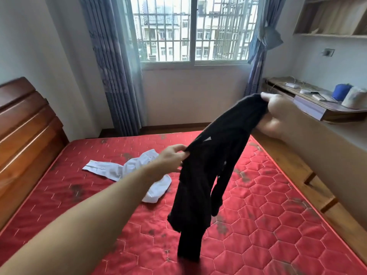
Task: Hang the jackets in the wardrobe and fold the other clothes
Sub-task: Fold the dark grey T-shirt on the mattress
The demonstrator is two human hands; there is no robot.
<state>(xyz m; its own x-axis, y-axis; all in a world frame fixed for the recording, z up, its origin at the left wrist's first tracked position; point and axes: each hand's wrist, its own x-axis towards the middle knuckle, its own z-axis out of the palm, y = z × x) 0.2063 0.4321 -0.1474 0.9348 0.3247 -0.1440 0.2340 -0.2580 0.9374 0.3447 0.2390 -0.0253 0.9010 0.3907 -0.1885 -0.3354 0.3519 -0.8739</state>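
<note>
Above the red quilted mattress [268,195], black garment [210,165] hung between both hands; right hand [278,114] gripped its upper end, left hand [172,157] pinched an edge; white shirt [137,171] lay crumpled behind

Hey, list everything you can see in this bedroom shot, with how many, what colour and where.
black garment: one, black, held up over the mattress, its lower end hanging near the surface
white shirt: one, white, crumpled on the mattress, left of the garment
mattress: one, red quilted, bare, filling the foreground
headboard: one, brown wood, left
window: one, barred, back wall
curtains: two, blue-grey, either side of the window
wall shelf: one, wood, right
rolls: two, blue and white, on the shelf
left hand: one, pinches the garment's lower edge
right hand: one, grips the garment's top
</note>
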